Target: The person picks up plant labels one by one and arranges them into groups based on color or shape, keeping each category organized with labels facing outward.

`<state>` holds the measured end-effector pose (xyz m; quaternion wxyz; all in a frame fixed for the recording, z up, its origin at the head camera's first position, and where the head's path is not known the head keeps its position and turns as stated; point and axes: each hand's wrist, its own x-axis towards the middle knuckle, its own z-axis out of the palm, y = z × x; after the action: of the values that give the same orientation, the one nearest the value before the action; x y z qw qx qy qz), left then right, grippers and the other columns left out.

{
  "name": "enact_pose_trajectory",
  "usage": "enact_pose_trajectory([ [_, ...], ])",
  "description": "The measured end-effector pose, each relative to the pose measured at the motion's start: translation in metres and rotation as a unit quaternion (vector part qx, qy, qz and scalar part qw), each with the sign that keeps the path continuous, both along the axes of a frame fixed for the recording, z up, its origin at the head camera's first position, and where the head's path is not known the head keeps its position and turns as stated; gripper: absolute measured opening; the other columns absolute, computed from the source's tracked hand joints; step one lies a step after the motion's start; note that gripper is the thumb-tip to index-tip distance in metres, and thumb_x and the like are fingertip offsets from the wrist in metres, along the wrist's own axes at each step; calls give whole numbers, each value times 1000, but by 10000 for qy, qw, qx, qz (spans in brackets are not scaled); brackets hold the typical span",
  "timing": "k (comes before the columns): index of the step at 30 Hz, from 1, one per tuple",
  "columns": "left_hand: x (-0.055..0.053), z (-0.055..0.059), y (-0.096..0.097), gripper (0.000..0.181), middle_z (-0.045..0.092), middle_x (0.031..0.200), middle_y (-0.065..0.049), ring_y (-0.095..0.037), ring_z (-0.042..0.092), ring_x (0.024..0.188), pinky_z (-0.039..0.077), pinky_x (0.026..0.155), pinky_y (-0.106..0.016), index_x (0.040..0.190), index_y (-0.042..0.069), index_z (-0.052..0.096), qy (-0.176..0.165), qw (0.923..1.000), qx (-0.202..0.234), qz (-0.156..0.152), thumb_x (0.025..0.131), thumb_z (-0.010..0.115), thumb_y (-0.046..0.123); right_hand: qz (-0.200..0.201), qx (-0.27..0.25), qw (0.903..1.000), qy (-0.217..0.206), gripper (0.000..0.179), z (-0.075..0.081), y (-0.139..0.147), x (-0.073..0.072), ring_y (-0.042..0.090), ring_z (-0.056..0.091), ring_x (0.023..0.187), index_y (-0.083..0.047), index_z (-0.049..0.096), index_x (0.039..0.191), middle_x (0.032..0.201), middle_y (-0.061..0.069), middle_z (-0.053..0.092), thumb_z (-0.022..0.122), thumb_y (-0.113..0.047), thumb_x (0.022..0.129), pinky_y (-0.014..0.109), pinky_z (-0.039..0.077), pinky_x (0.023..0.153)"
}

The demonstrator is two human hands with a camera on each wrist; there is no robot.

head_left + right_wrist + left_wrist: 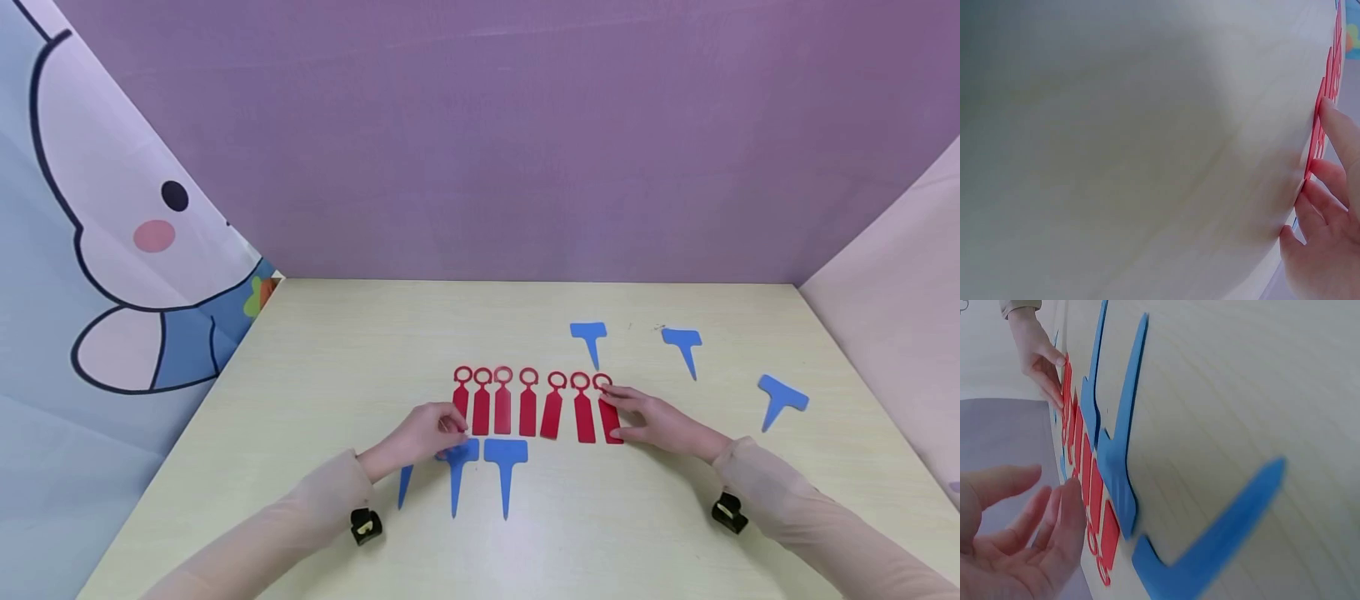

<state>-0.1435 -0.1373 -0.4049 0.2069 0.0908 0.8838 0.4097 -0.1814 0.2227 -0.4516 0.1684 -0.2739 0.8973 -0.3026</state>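
Red tags lie in row on table, prob. light, bendy & slick, best pinched by long edges; L hand half-curled, nothing visibly held; R hand spread, fingers touching rightmost tag.

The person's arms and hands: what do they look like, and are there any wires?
The left hand and right hand are ungloved. Both sleeves are long, plain and pale beige. A small black device with a pale patch shows near each sleeve's end; no cables show.
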Motion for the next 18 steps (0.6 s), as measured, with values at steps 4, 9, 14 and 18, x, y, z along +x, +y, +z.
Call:
enact_pose_trajectory([
  [4, 2, 2, -11, 11, 54, 73, -2, -19, 54, 61, 51, 54, -33, 89, 1, 60, 30, 9998, 76, -204, 81, 63, 7, 30, -4, 10000, 16, 59, 0, 0, 0, 39, 28, 124, 1, 42, 129, 136, 18, 34, 67, -16, 78, 44, 38, 93],
  [9, 4, 2, -26, 10, 56, 76, 0, -14, 53, 64, 49, 54, -26, 89, 3, 62, 250, 9987, -53, -430, 81, 63, 8, 30, 17, 10000, 19, 59, 0, -1, -1, 39, 28, 124, 1, 43, 129, 136, 18, 34, 67, -16, 78, 45, 36, 95],
  [14, 6, 0, -39, 10, 60, 79, 1, -12, 53, 71, 47, 60, -20, 91, 2, 62, 471, 9968, -131, -631, 81, 62, 6, 4, 39, 10000, 41, 59, 0, -1, -1, 39, 29, 124, 1, 43, 129, 136, 18, 35, 67, -16, 78, 45, 38, 94],
  [18, 9, 0, -48, 12, 61, 84, -1, -13, 55, 75, 48, 65, -19, 91, 2, 62, 673, 9943, -210, -801, 80, 63, 6, 9, 46, 10000, 49, 59, -1, -1, -1, 40, 29, 124, 1, 43, 128, 136, 19, 35, 67, -16, 78, 44, 38, 93],
])
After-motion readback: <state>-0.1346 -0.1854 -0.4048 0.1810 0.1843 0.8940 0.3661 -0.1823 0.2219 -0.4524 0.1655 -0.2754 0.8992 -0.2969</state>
